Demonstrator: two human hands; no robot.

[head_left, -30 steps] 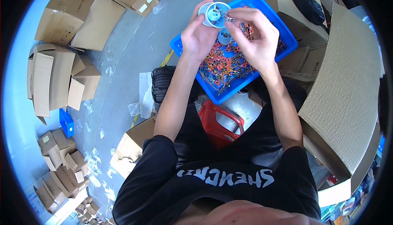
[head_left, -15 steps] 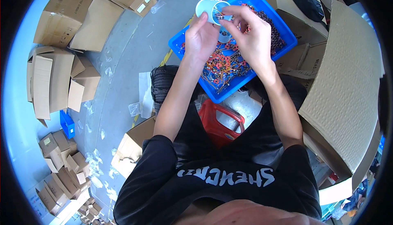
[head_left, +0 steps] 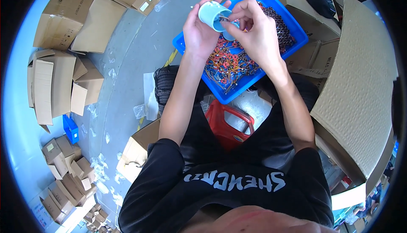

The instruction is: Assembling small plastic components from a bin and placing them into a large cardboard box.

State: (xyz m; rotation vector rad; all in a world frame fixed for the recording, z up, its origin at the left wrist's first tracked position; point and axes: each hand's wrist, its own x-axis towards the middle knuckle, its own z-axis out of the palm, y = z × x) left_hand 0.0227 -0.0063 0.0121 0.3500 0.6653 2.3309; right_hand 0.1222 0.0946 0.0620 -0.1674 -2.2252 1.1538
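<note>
A light-blue plastic cup (head_left: 208, 14) lies tilted in the palm of my left hand (head_left: 201, 38), its mouth turned toward my right hand. The left fingers spread out behind the cup. My right hand (head_left: 258, 34) has thumb and fingers bent together at the cup's rim. A small dark and silvery piece shows at the mouth by these fingertips; too little shows to name it. Below both hands is a blue tray (head_left: 225, 97) with many small red, orange and dark wired parts (head_left: 229, 63). A second light-blue round container (head_left: 231, 31) is partly hidden behind the right hand.
A red plastic stool (head_left: 220, 125) stands between my legs. On the right, a large open cardboard box (head_left: 354, 89) rises close to my right arm, a black oval pouch (head_left: 317, 0) beyond it. Cardboard boxes (head_left: 63, 15) and a small blue bin (head_left: 71, 128) line the left side.
The cup has moved slightly left and down, and tipped further toward my right hand. My left fingers have opened out behind it. The right fingers remain at its mouth.
</note>
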